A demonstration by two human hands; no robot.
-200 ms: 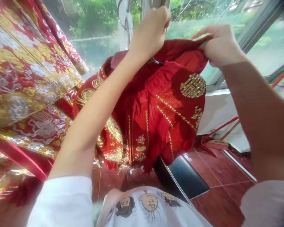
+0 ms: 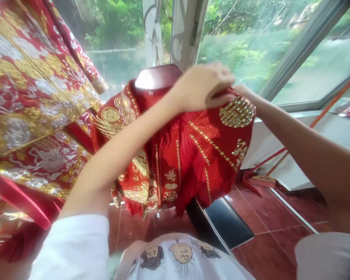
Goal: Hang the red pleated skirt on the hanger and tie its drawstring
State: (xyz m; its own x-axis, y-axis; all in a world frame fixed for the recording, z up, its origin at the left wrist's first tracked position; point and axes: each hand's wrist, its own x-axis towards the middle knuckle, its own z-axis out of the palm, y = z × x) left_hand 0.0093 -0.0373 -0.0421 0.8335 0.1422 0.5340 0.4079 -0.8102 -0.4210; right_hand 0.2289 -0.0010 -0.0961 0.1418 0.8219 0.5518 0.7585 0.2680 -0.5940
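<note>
- left hand [image 2: 202,86] is raised to the top of a red embroidered garment [image 2: 192,155], fingers curled down over the upper fold of the cloth, closed on it.
- right hand [image 2: 245,93] comes in from the right, mostly hidden behind the left hand and the fabric; only a strip of it shows at the garment's top edge. cannot tell how far its fingers are closed, though it touches the cloth there.
- the garment hangs from a dark red wooden hanger [image 2: 159,77], whose metal hook [image 2: 151,33] rises up against the window frame [image 2: 186,31].
- the garment sits at centre of view, in front of the window, draping down toward the floor; gold double-happiness emblem [image 2: 237,112] lies just beside the left hand's fingertips.
- gold trim and rows of gold dots run down the red panels below the emblem.
- a second, heavier brocade robe [image 2: 32,105] in red, gold and silver hangs at the left, touching the centre garment's left side.
- red tiled floor [image 2: 268,249] below; a dark flat panel [image 2: 227,223] lies on it beneath the garment's hem.
- the person's white printed shirt [image 2: 181,256] fills the bottom edge.
</note>
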